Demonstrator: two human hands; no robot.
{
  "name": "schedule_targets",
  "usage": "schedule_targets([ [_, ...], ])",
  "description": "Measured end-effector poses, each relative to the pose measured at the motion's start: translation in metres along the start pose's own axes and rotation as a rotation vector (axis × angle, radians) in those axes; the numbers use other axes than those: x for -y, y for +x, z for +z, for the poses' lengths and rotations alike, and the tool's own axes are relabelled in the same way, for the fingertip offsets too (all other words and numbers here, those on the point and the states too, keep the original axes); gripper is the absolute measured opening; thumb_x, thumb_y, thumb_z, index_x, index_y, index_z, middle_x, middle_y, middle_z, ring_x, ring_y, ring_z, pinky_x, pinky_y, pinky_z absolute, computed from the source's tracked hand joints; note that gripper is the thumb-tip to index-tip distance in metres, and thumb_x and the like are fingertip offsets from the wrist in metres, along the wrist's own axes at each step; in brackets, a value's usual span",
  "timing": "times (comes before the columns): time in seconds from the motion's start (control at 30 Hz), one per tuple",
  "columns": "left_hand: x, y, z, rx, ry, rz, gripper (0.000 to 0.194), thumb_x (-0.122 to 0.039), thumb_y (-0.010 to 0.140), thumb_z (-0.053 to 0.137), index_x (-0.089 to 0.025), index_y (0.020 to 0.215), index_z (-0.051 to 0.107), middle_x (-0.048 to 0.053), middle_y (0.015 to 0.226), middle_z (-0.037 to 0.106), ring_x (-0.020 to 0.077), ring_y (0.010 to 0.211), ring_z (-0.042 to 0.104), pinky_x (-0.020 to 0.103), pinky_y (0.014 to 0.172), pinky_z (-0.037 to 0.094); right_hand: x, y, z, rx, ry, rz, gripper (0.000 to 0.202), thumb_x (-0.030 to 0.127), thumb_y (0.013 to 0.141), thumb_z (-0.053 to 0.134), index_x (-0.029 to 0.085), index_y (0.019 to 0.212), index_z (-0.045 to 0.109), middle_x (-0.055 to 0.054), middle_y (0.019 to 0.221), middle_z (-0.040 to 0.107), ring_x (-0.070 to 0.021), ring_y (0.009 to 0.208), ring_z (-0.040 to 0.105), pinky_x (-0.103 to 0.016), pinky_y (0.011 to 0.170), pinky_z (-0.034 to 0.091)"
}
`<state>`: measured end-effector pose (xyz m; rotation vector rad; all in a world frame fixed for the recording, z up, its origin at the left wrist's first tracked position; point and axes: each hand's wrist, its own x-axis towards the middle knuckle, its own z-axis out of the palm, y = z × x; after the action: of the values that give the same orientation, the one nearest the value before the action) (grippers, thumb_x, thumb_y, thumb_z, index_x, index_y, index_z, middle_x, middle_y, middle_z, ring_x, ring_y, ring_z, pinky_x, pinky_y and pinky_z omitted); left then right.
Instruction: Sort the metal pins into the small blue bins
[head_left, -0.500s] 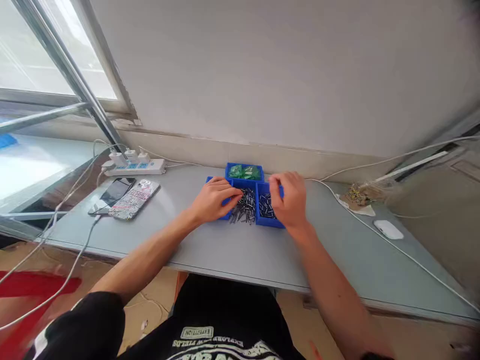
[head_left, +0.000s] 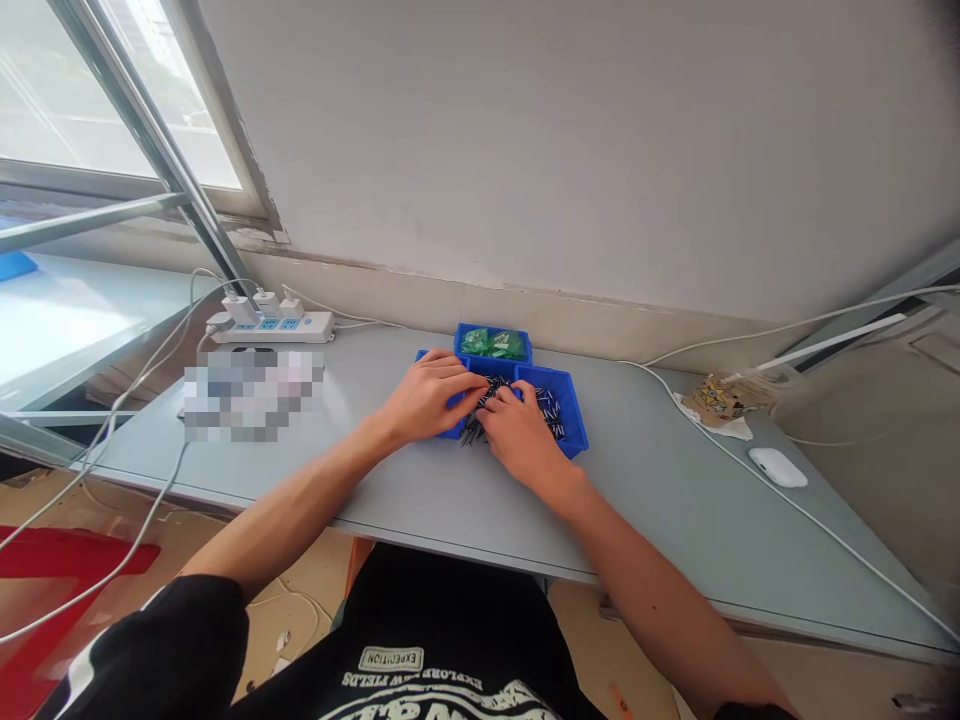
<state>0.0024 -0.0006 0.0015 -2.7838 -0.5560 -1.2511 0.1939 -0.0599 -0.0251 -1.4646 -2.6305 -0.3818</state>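
Observation:
My left hand lies across the left blue bin. Its thumb and fingertips are pinched together above the middle bin; what they hold is too small to make out. Beside it my right hand has curled fingers at the same pile of thin metal pieces, screw-like or rivet-like, that spills from the middle bin's front. Whether a piece is in its fingertips is hidden. The right blue bin holds more short metal pieces. Behind stands a blue bin with green plastic bags.
A white power strip with plugged-in chargers sits at the back left, near a pixelated patch. To the right are a white cable, a small white case and a patterned cup-like container. A wall closes off the grey desk's back.
My right hand has moved left and down from above the right bin to the pile at the middle bin. My left hand stays nearly in place.

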Motion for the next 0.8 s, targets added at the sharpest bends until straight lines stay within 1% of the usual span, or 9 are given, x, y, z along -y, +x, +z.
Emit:
schedule_targets([
  [0.13,0.0,0.0,0.0,-0.005,-0.001,0.002,0.018,-0.026,0.103,0.055,-0.021,0.099,0.071,0.002,0.081,0.073,0.0154,0.076,0.067,0.035,0.09,0.05,0.0,0.0,0.002,-0.054,-0.028,0.071,0.028,0.005,0.091,0.055,0.015,0.113,0.07,-0.011,0.1,0.073,-0.0291,0.105,0.056,-0.049,0.106,0.026],
  [0.2,0.0,0.001,0.0,-0.002,-0.004,0.001,0.018,-0.026,0.103,0.055,-0.021,0.099,0.071,0.002,0.081,0.073,0.0155,0.076,0.067,0.035,0.091,0.05,-0.002,0.0,0.003,-0.075,-0.035,0.108,0.029,0.007,0.092,0.054,0.015,0.115,0.07,-0.011,0.1,0.072,-0.0286,0.103,0.056,-0.049,0.105,0.026],
  [0.37,0.0,0.0,0.001,-0.007,-0.006,0.01,0.017,-0.025,0.103,0.055,-0.021,0.099,0.071,0.002,0.08,0.072,0.015,0.075,0.066,0.035,0.091,0.05,-0.006,-0.001,0.008,-0.048,-0.031,0.12,0.024,0.008,0.093,0.053,0.016,0.098,0.075,-0.011,0.092,0.072,-0.0285,0.102,0.057,-0.049,0.105,0.026],
  [0.47,0.0,0.0,0.001,-0.003,-0.005,0.011,0.017,-0.026,0.103,0.055,-0.021,0.099,0.071,0.002,0.08,0.072,0.0151,0.075,0.066,0.035,0.091,0.05,-0.007,-0.001,0.008,-0.068,-0.021,0.119,0.023,0.007,0.091,0.055,0.016,0.095,0.075,-0.01,0.09,0.073,-0.0282,0.1,0.057,-0.049,0.105,0.027],
  [0.53,0.0,0.0,0.001,0.008,-0.006,0.003,0.019,-0.026,0.103,0.054,-0.021,0.099,0.071,0.002,0.08,0.072,0.0154,0.075,0.066,0.036,0.091,0.05,-0.007,-0.001,0.007,-0.106,-0.004,0.116,0.023,0.007,0.092,0.054,0.017,0.094,0.075,-0.01,0.088,0.074,-0.0277,0.098,0.058,-0.049,0.105,0.028],
  [0.6,0.0,0.0,0.0,0.014,-0.01,-0.002,0.02,-0.027,0.103,0.053,-0.021,0.099,0.072,0.002,0.08,0.072,0.0155,0.075,0.066,0.036,0.091,0.05,-0.006,0.0,0.005,-0.17,0.04,0.109,0.023,0.009,0.096,0.052,0.017,0.095,0.074,-0.008,0.087,0.074,-0.0261,0.094,0.059,-0.047,0.104,0.03],
  [0.67,-0.001,0.0,-0.001,0.013,-0.019,0.002,0.02,-0.028,0.104,0.053,-0.021,0.099,0.072,0.002,0.081,0.072,0.0159,0.076,0.066,0.036,0.091,0.05,-0.005,0.001,0.001,-0.272,0.115,0.097,0.024,0.012,0.101,0.049,0.017,0.096,0.073,-0.006,0.086,0.074,-0.0236,0.089,0.06,-0.045,0.103,0.033],
  [0.73,-0.003,0.001,-0.002,0.002,-0.03,0.005,0.02,-0.03,0.103,0.054,-0.022,0.104,0.072,0.003,0.083,0.072,0.017,0.079,0.066,0.036,0.089,0.05,-0.004,0.002,-0.003,-0.421,0.218,0.086,0.024,0.015,0.104,0.048,0.018,0.096,0.071,-0.005,0.085,0.074,-0.0211,0.084,0.061,-0.042,0.1,0.037],
  [0.8,-0.004,0.001,-0.004,-0.02,-0.043,-0.002,0.021,-0.031,0.103,0.054,-0.022,0.114,0.07,0.005,0.09,0.074,0.0189,0.085,0.066,0.037,0.087,0.05,-0.004,0.003,-0.008,-0.596,0.331,0.073,0.021,0.018,0.105,0.048,0.019,0.098,0.069,-0.003,0.085,0.074,-0.0192,0.081,0.062,-0.04,0.097,0.041],
])
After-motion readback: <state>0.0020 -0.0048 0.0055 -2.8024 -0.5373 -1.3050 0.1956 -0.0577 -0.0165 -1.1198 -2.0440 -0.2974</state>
